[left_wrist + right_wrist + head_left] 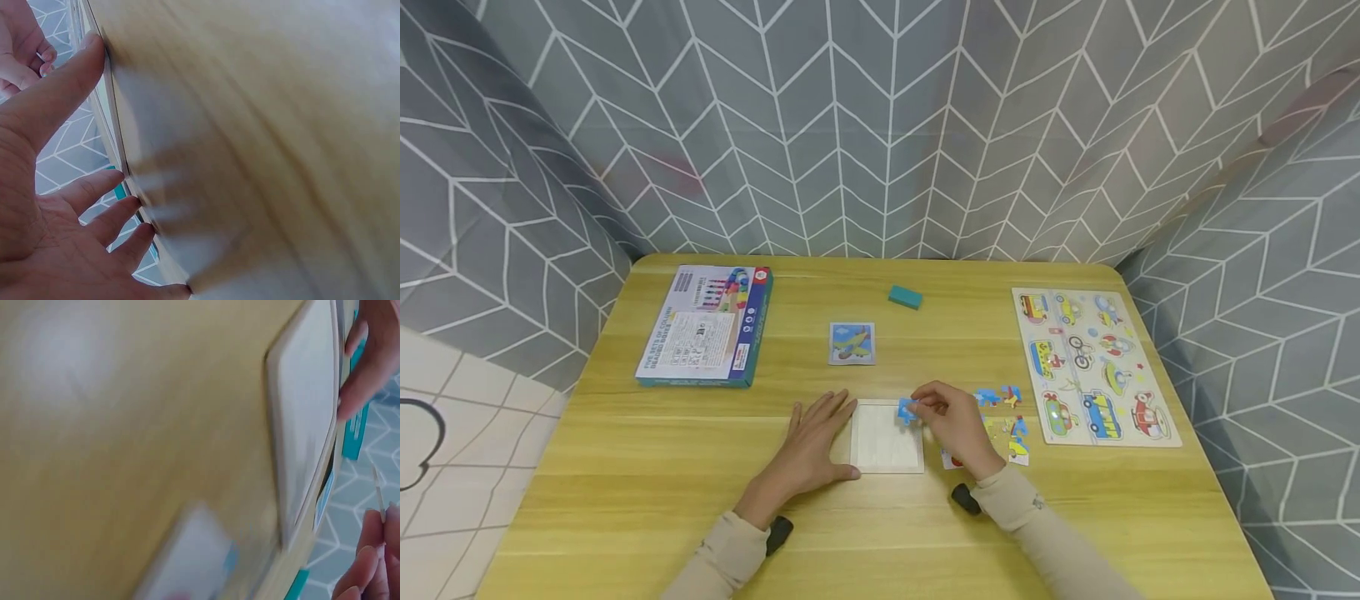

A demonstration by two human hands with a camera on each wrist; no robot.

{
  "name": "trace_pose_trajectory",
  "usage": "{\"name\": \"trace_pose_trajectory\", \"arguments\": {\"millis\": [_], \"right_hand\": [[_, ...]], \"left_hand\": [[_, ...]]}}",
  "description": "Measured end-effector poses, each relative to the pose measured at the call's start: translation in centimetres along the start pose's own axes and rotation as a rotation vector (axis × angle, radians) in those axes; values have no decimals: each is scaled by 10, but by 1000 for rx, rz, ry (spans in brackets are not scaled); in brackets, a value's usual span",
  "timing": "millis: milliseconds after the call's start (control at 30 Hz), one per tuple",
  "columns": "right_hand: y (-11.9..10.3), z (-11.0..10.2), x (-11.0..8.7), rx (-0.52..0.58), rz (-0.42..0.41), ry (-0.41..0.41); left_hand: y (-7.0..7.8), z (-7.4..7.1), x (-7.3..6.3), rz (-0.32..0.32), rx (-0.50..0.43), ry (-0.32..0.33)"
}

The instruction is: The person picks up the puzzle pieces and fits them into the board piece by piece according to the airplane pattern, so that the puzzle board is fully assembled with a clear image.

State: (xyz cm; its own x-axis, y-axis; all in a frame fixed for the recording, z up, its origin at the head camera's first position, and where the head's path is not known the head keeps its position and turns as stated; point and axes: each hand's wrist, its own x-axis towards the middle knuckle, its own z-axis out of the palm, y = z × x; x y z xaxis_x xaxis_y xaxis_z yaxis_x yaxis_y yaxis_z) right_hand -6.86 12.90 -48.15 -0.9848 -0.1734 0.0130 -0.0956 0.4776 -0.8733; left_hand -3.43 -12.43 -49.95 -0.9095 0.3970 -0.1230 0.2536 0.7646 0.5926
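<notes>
A shallow white puzzle tray (886, 442) with a raised rim lies on the table between the hands. My left hand (812, 442) rests flat with fingers spread, its thumb and fingertips at the tray's left edge; the left wrist view shows the fingers (134, 240) straight. Over the tray's upper right corner, my right hand (955, 423) pinches a blue jigsaw piece (906, 411) between thumb and fingertips. In the right wrist view the pinched piece (379, 490) appears edge-on. Loose jigsaw pieces (1018, 446) lie just right of that hand, which partly hides them.
A small picture card (852, 343) lies beyond the tray, with a teal block (906, 297) farther back. At the left is a flat toy box (703, 325). A vehicle peg-puzzle board (1097, 367) lies at the right. Patterned curtains hang behind the wooden table (625, 483).
</notes>
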Motion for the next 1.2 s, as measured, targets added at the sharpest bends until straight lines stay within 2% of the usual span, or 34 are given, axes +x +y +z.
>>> {"name": "trace_pose_trajectory", "arguments": {"millis": [267,667,1000,1200], "right_hand": [[-4,30,3,-13,4,-1],[-12,56,10,-16,4,-102],[-8,63,15,-87,4,-53],[-7,66,18,-122,7,-35]], "left_hand": [[1,-1,1,-2,3,-1],[2,-2,-1,26,-1,13],[2,-1,1,16,27,-3],[1,0,1,34,17,3]]}}
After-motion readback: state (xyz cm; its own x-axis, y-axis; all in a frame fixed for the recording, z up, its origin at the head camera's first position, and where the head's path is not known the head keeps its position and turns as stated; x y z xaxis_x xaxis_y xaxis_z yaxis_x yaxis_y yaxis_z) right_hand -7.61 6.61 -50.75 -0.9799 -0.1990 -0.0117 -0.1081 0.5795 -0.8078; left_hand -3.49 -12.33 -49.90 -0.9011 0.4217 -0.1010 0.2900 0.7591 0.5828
